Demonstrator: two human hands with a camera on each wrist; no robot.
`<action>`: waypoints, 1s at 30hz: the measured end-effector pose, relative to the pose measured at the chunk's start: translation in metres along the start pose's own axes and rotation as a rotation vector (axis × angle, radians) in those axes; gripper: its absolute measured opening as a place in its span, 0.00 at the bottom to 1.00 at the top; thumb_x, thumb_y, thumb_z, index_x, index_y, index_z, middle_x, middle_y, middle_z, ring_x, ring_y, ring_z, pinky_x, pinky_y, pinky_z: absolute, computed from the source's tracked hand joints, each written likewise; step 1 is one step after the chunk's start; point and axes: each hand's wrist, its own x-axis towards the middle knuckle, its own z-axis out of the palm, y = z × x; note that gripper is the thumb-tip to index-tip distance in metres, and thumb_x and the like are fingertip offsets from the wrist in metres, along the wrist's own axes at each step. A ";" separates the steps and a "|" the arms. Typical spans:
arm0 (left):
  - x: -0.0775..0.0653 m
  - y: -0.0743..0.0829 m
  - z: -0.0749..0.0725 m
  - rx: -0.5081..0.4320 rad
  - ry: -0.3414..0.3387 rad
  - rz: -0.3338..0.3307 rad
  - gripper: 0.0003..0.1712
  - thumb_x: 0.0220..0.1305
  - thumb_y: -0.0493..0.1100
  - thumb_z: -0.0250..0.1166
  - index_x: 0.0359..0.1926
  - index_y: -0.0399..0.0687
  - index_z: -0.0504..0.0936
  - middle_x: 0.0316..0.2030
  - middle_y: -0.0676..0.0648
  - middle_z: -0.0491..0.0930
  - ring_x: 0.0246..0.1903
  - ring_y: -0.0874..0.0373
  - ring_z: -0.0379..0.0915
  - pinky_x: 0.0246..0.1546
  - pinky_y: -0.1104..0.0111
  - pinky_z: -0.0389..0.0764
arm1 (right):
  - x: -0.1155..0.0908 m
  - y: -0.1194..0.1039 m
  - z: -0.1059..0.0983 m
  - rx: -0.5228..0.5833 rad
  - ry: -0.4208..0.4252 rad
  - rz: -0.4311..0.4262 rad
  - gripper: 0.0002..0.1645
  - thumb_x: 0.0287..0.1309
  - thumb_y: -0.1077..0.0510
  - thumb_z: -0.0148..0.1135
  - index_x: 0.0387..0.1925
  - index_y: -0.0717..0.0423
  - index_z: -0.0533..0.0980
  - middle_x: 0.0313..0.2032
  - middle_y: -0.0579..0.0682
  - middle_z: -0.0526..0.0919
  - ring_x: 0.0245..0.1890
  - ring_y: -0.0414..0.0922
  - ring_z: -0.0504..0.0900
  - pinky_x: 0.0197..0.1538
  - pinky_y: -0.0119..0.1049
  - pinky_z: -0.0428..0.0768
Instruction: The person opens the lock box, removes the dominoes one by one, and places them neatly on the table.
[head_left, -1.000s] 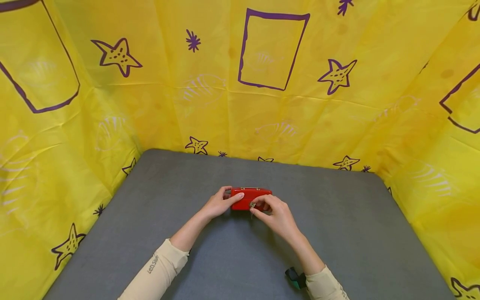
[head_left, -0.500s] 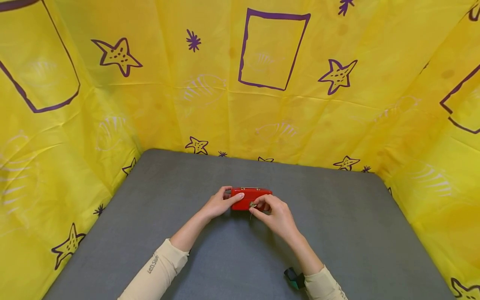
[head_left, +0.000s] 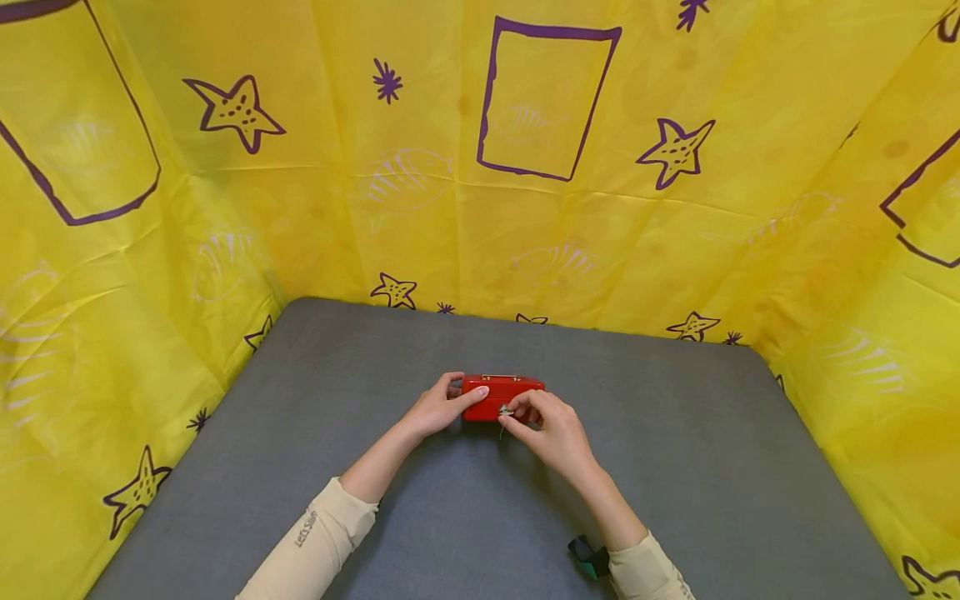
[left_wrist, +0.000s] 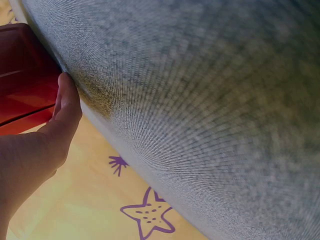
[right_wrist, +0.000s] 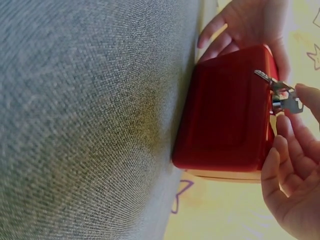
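Silver flat-headed key [right_wrist: 294, 104] sits pinched in the right hand [head_left: 553, 423] at the round silver lock [right_wrist: 275, 104] of a glossy red box [right_wrist: 227, 112] — a toothed metal key [right_wrist: 261, 75] juts out beside it. Turning the pinched key well likely calls for a straight, gentle twist, without levering sideways, while the left hand [head_left: 438, 408], gripping the left end, steadies the box on the grey textured tabletop [head_left: 337, 358].

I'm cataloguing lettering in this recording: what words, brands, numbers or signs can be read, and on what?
"Let's", on the left sleeve; the word after it is too small to read surely.
Right sleeve: dark marks near the frame edge, unreadable.
Red box and keys: no readable text.
Yellow backdrop: drawings, no readable words.
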 end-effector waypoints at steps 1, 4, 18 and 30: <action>0.000 0.000 0.000 0.000 0.000 0.000 0.51 0.57 0.72 0.62 0.70 0.44 0.62 0.59 0.38 0.73 0.55 0.43 0.72 0.54 0.47 0.73 | 0.000 0.000 0.000 -0.001 -0.001 0.002 0.11 0.50 0.54 0.76 0.33 0.45 0.79 0.30 0.40 0.80 0.30 0.39 0.74 0.35 0.32 0.78; 0.000 0.000 0.000 0.002 0.001 0.001 0.51 0.57 0.71 0.62 0.70 0.43 0.62 0.59 0.38 0.74 0.55 0.43 0.72 0.54 0.47 0.74 | 0.000 0.000 0.000 -0.002 -0.001 0.003 0.11 0.50 0.54 0.76 0.33 0.45 0.79 0.30 0.40 0.80 0.30 0.39 0.75 0.35 0.32 0.78; -0.001 0.001 -0.001 -0.002 0.003 0.006 0.50 0.58 0.70 0.62 0.70 0.43 0.62 0.59 0.38 0.73 0.55 0.43 0.71 0.55 0.47 0.73 | 0.000 -0.001 0.001 -0.017 0.005 0.006 0.11 0.51 0.53 0.75 0.32 0.44 0.79 0.29 0.40 0.80 0.30 0.39 0.74 0.34 0.32 0.77; -0.001 0.001 -0.001 0.003 0.002 0.007 0.50 0.58 0.70 0.62 0.70 0.43 0.62 0.59 0.37 0.73 0.55 0.43 0.71 0.54 0.47 0.73 | 0.000 0.002 -0.002 0.044 0.005 -0.043 0.10 0.51 0.54 0.75 0.34 0.46 0.80 0.31 0.38 0.80 0.29 0.37 0.74 0.33 0.31 0.78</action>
